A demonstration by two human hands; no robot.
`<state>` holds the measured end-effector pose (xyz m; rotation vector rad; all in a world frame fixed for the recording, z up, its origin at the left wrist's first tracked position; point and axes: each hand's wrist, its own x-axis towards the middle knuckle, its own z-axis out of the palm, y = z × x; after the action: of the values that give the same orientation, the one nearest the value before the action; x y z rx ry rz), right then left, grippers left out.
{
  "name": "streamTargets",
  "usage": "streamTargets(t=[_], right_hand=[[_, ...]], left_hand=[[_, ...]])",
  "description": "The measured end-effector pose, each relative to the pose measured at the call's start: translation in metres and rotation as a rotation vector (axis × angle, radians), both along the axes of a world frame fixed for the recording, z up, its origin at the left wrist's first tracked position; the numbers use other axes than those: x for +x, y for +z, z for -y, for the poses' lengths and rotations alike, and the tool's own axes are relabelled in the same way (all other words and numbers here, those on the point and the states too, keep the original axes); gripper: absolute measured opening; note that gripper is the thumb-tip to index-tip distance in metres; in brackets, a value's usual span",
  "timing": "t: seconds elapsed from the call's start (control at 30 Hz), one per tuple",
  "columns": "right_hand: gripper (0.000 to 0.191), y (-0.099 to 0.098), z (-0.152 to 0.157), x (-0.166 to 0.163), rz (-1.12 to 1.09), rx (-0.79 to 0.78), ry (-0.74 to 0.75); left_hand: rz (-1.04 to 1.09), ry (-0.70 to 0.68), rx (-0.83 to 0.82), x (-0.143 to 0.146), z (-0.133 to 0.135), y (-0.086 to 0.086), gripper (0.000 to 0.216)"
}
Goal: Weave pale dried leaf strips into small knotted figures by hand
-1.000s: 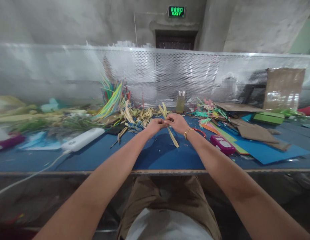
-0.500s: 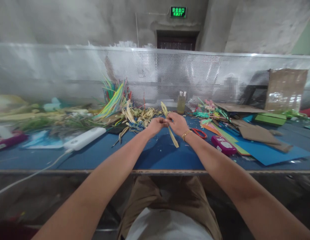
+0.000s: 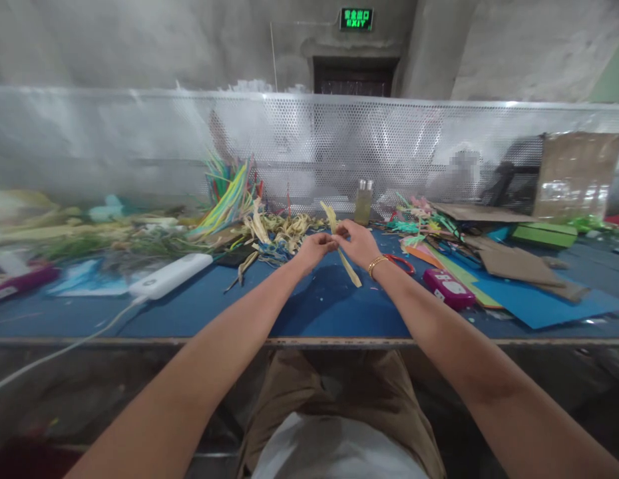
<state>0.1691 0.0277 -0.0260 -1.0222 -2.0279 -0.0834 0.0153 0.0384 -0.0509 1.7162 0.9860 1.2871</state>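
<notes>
A pale yellow dried husk strip (image 3: 350,271) slants through my fingers above the blue table, its upper end sticking up past my knuckles and its lower end hanging toward me. My right hand (image 3: 358,243), with a gold bracelet at the wrist, is closed on the strip. My left hand (image 3: 315,249) is closed too, its fingertips pinched at the strip against those of the right hand. The exact spot of the grip is hidden by the fingers. Just behind my left hand lies a heap of dried husks (image 3: 284,229).
A white power strip (image 3: 172,274) with a cable lies left. Colourful pipe cleaners (image 3: 229,199) stand behind it. Red-handled scissors (image 3: 400,264), a purple box (image 3: 448,289), blue paper (image 3: 534,299) and cardboard (image 3: 519,263) lie right. A bottle (image 3: 363,203) stands by the perforated metal screen (image 3: 389,146).
Both hands stay together on the husk strip. The strip's lower end has shifted slightly up and right, and my right hand's fingers have moved a little. The view has turned slightly.
</notes>
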Motion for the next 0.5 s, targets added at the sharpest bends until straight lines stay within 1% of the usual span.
streamTargets(t=[0.1, 0.17, 0.23, 0.33, 0.5], right_hand=[[0.016, 0.000, 0.002, 0.001, -0.002, -0.023, -0.128], [0.020, 0.001, 0.003, 0.002, 0.065, -0.074, -0.230], [0.028, 0.002, 0.004, 0.002, 0.165, -0.147, -0.275], [0.036, 0.002, 0.005, 0.000, 0.267, -0.222, -0.253], [0.035, 0.000, 0.007, -0.007, 0.244, -0.220, -0.163]], left_hand=[[-0.015, 0.008, -0.012, -0.006, -0.003, 0.002, 0.024], [0.008, 0.010, -0.003, -0.009, -0.006, 0.002, 0.024], [0.013, 0.028, 0.014, -0.011, -0.009, 0.001, 0.022], [-0.026, 0.055, 0.052, -0.012, -0.013, -0.002, 0.018], [-0.103, 0.119, 0.125, -0.011, -0.016, -0.002, 0.015]])
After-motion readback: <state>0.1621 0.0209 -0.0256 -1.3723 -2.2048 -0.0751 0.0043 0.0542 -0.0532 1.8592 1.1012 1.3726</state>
